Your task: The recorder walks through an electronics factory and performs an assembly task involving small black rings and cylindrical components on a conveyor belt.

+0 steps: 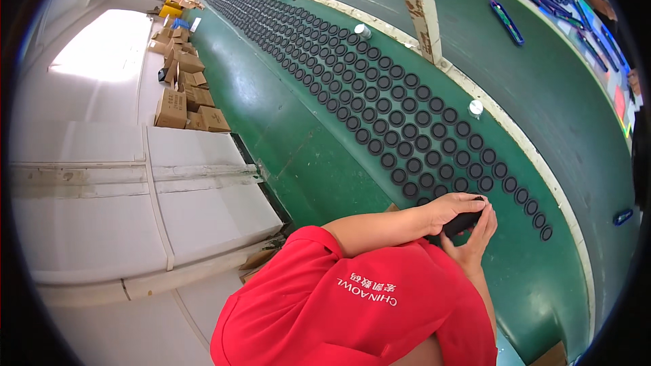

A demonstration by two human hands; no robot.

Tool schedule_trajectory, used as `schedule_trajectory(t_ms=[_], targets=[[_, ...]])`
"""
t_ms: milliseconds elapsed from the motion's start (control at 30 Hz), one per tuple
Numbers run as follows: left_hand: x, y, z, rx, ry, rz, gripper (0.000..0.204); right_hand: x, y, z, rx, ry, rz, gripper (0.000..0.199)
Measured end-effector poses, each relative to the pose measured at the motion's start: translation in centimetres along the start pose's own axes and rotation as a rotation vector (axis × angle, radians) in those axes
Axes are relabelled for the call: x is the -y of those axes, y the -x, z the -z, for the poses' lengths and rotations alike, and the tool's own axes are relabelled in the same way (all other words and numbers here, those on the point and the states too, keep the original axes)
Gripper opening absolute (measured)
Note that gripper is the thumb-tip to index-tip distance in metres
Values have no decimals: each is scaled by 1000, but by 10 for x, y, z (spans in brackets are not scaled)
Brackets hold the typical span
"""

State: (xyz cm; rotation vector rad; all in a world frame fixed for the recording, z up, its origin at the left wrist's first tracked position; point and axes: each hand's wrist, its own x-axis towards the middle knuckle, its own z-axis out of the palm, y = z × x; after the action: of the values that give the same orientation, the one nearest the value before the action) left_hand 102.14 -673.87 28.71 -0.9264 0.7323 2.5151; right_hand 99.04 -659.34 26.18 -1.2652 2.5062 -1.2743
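Both hands are closed around a black cylindrical piece (464, 222), held up over the near end of the green table (319, 183). My left hand (447, 210) grips it from above and the left side, fingers reaching over its top. From below and the right, my right hand (473, 245) holds it with thumb and fingers. My fingers cover part of the piece, so its exact kind cannot be made out. Rows of black round pieces with ringed tops (422, 143) stand on the table just beyond my hands and stretch far away.
White cylinders (476, 108) stand along the table's right edge. A chipped metal post (422, 13) rises there. Beyond runs a dark green belt (542, 88) with a blue tool-like item (506, 22) and another person's hand (635, 81). Cardboard boxes (171, 108) line the left.
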Motion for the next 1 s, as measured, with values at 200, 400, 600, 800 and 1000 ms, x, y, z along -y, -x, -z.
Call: schedule_trajectory(t_ms=[200,400,600,800,1000], targets=[[-9,-1,27,127,-294,-70,30,9,-3,19,26,-376,-269,51],[-42,19,25,58,-733,-49,36,-7,-20,10,159,-953,-631,32],[-39,8,24,80,-710,66,39,-16,-9,15,168,-1211,-815,21],[-24,-1,34,25,-622,102,41,-6,-8,21,53,-452,-427,7],[-20,-16,29,-98,-460,91,38,-42,-7,7,-256,-512,-851,5]])
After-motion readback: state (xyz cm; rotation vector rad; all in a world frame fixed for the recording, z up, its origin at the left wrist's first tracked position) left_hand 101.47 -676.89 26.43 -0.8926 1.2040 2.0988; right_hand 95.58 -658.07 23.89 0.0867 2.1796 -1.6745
